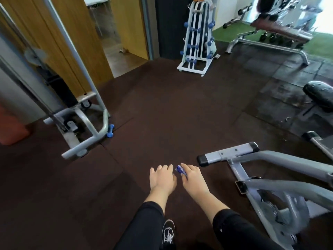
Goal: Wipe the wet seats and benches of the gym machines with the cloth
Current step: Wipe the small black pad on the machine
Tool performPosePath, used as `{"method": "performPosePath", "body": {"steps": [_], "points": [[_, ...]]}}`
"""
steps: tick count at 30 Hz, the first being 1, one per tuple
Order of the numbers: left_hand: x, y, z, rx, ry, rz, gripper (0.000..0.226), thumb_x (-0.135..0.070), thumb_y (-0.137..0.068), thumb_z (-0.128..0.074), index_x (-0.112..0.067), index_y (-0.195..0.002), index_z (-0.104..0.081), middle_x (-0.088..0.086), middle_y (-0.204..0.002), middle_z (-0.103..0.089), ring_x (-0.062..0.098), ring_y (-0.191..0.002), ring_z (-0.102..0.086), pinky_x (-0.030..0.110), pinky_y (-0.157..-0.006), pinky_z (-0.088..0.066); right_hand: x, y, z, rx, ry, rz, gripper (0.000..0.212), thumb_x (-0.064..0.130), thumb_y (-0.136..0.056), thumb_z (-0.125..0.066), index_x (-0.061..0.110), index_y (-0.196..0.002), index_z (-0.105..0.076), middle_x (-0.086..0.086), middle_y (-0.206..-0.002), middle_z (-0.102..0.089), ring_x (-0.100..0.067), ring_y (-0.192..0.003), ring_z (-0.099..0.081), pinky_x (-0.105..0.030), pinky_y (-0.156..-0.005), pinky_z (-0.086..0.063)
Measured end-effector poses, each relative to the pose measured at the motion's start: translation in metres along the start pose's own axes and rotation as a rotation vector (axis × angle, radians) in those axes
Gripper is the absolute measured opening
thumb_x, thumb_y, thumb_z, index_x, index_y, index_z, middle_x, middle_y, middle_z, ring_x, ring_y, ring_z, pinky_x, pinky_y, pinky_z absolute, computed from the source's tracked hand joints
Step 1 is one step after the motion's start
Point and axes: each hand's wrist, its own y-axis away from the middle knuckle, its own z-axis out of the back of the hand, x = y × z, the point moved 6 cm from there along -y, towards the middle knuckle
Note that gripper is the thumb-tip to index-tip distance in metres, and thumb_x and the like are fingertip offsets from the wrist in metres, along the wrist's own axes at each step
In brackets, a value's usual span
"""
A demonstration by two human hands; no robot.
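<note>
Both my hands are stretched out low over the dark floor mat. My right hand (192, 175) grips a small bunched blue and white cloth (180, 169), of which only a bit sticks out past the fingers. My left hand (162, 177) is just beside it, fingers relaxed, holding nothing; its fingertips are close to the cloth. A black padded seat (320, 95) with wet drops on it stands at the far right. A dark red padded bench (281, 30) sits at the back right.
A grey machine frame (252, 159) lies on the floor right of my hands. A cable machine (84, 120) stands at the left with a blue dumbbell (110, 131) at its foot. A white dumbbell rack (198, 38) stands at the back, beside a wooden doorway.
</note>
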Motion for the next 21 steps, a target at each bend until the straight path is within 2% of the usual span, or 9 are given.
{"method": "performPosePath", "body": {"steps": [5, 13, 21], "points": [[-0.004, -0.093, 0.040, 0.018, -0.041, -0.073, 0.042, -0.033, -0.099, -0.034, -0.025, -0.140, -0.041, -0.004, -0.138, -0.051, 0.019, -0.130, -0.042, 0.042, -0.106, -0.027, -0.001, -0.084, 0.036, -0.109, -0.033, -0.097, 0.045, 0.015, -0.098, -0.044, 0.012, -0.142, -0.040, -0.003, -0.139, -0.047, -0.022, -0.131, -0.035, -0.028, -0.107, -0.030], [-0.056, -0.247, 0.086, 0.007, -0.077, -0.237, 0.039, -0.032, -0.098, -0.037, -0.023, -0.135, -0.046, -0.002, -0.133, -0.054, 0.021, -0.126, -0.046, 0.044, -0.104, -0.029, -0.043, -0.223, 0.089, -0.230, -0.057, -0.219, 0.044, 0.010, -0.095, -0.047, 0.008, -0.138, -0.045, -0.008, -0.134, -0.052, -0.028, -0.125, -0.039, -0.029, -0.106, -0.030], [-0.119, -0.414, 0.148, 0.004, -0.143, -0.344, 0.039, -0.032, -0.098, -0.036, -0.023, -0.136, -0.045, -0.002, -0.133, -0.054, 0.020, -0.125, -0.045, 0.043, -0.103, -0.029, -0.099, -0.376, 0.158, -0.280, -0.049, -0.286, 0.044, 0.014, -0.096, -0.046, 0.012, -0.140, -0.043, -0.002, -0.136, -0.049, -0.020, -0.130, -0.036, -0.027, -0.104, -0.035]]}}
